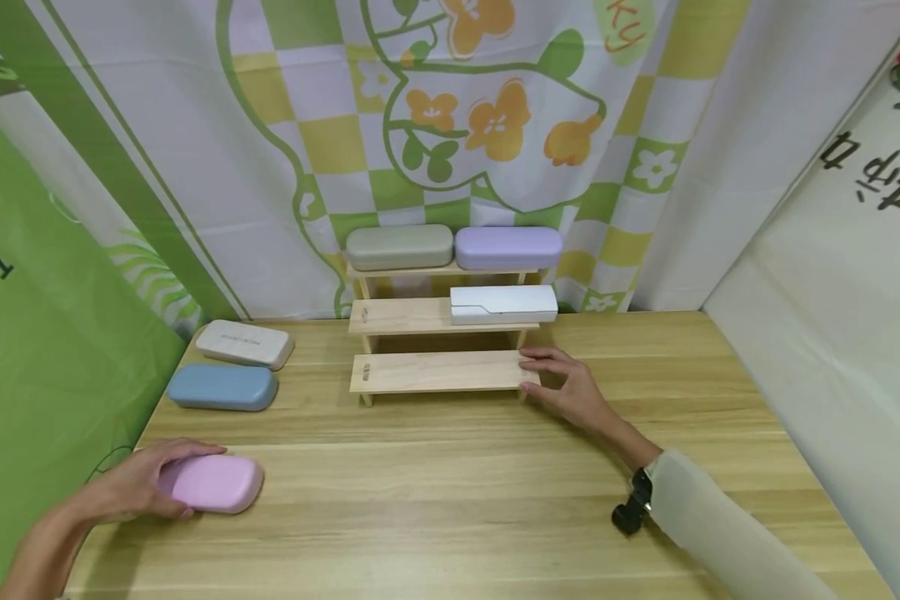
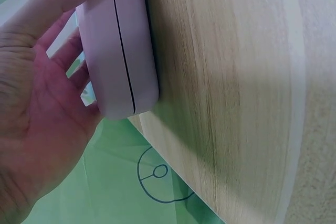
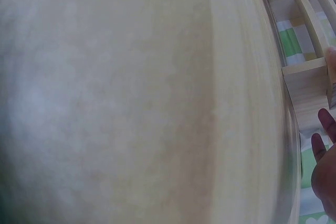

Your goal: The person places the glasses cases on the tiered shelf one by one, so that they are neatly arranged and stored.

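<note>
At the left of the head view, my left hand [image 1: 144, 482] grips a pink glasses case [image 1: 213, 483] by its left end, thumb on the near side and fingers on the far side. In the left wrist view the pink case [image 2: 118, 51] shows a dark seam along its side, and the tabletop lies beside it. My right hand [image 1: 573, 392] holds the right end of the lowest step of a three-step wooden rack [image 1: 442, 372], thumb at the front edge and fingers at the back. The right wrist view catches only part of this hand [image 3: 326, 174] beside the rack.
On the rack's top step stand a grey-green case [image 1: 400, 247] and a purple case [image 1: 508, 247]. A white case [image 1: 504, 305] sits right on the middle step. Left on the table [image 1: 450, 492] lie a cream case [image 1: 244, 343] and a blue case [image 1: 222, 387]. A patterned curtain [image 1: 495, 100] hangs behind.
</note>
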Available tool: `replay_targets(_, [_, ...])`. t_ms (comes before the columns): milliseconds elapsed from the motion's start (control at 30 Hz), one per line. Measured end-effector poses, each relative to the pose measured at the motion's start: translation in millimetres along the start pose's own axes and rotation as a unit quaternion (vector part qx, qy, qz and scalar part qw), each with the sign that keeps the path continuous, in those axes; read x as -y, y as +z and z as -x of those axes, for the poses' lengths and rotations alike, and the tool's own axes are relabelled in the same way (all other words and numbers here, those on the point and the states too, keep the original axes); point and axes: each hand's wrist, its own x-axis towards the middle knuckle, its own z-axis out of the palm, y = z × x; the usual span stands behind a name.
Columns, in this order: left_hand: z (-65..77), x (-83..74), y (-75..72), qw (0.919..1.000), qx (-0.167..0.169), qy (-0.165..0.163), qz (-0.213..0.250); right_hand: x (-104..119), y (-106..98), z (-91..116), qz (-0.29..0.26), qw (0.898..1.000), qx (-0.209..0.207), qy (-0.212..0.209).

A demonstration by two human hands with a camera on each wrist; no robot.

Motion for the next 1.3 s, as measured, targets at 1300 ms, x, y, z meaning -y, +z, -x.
replay_targets(1300, [-45.8,-27.4,-4.9,0.9973,-0.042,-0.039,-0.046,2,-1,-1,0.001,1.000,0.001,-0.007])
